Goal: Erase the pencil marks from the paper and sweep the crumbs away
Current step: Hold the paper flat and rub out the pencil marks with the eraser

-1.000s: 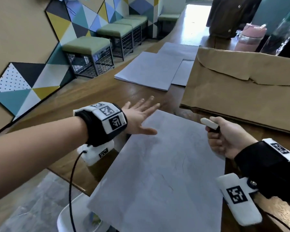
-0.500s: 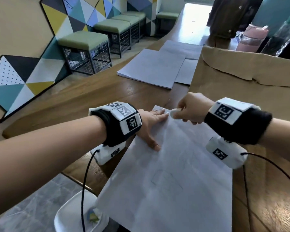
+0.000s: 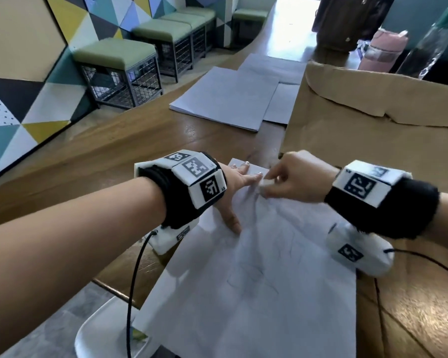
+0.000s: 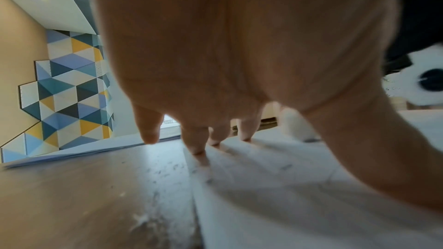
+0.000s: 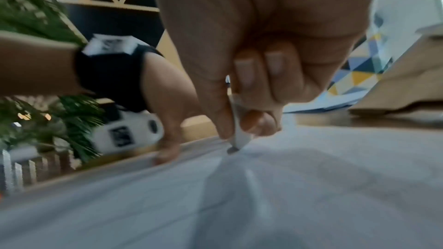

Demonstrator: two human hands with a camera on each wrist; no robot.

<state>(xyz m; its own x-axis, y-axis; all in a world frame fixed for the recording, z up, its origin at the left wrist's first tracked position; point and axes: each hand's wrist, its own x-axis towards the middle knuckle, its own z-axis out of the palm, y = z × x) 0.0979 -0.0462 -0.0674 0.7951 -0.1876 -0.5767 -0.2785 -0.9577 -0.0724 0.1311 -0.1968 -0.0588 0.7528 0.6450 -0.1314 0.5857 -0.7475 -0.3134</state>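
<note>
A white sheet of paper (image 3: 256, 280) with faint pencil marks lies on the wooden table. My left hand (image 3: 237, 187) presses flat on its far left corner, fingers spread and straight (image 4: 199, 139). My right hand (image 3: 287, 179) pinches a small white eraser (image 3: 265, 182) and holds its tip against the paper just right of the left fingers. In the right wrist view the eraser (image 5: 239, 135) sticks out below thumb and forefinger, its dark tip on the sheet. Grey crumbs (image 4: 167, 169) lie on the table (image 4: 84, 196) beside the paper's left edge.
A large brown envelope (image 3: 373, 130) lies to the right and behind the sheet. Stacks of white paper (image 3: 225, 99) sit farther back. A pink bottle (image 3: 383, 50) stands at the far right. A white chair (image 3: 98, 337) is below the table edge.
My right hand has swung from the right side across to the paper's far corner with the eraser and set it down. The left hand has settled flat on the sheet.
</note>
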